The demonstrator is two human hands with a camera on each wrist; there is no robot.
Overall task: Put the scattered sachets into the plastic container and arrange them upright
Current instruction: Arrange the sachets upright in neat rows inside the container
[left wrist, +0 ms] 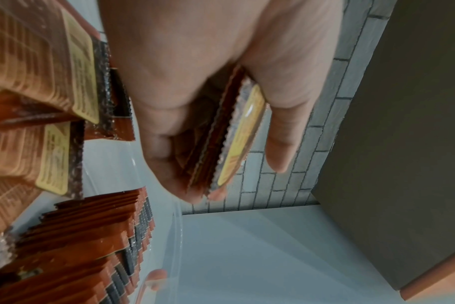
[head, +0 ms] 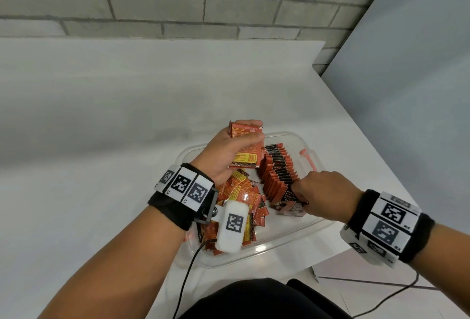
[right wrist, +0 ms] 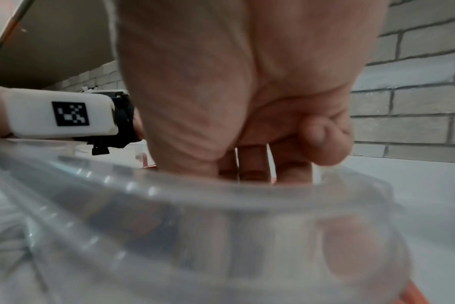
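Note:
A clear plastic container (head: 287, 238) stands on the white table. Along its right side runs a row of upright orange-and-black sachets (head: 277, 168); a loose pile of sachets (head: 241, 199) lies on its left. My left hand (head: 226, 153) hovers over the container's far left part and grips a small stack of sachets (head: 245, 150), seen edge-on in the left wrist view (left wrist: 229, 139). My right hand (head: 323, 194) reaches into the container at the row's near end, thumb and fingers pinching a leaning sachet (head: 292, 208). In the right wrist view its fingers (right wrist: 252, 162) go down behind the blurred container wall (right wrist: 195, 216).
An orange latch (head: 307, 158) sits on the container's far right end. The table (head: 127, 115) stretches bare to the left and back, up to a grey brick wall (head: 178, 3). Its right edge runs diagonally close beside the container. A black cable (head: 185, 278) trails from my left wrist.

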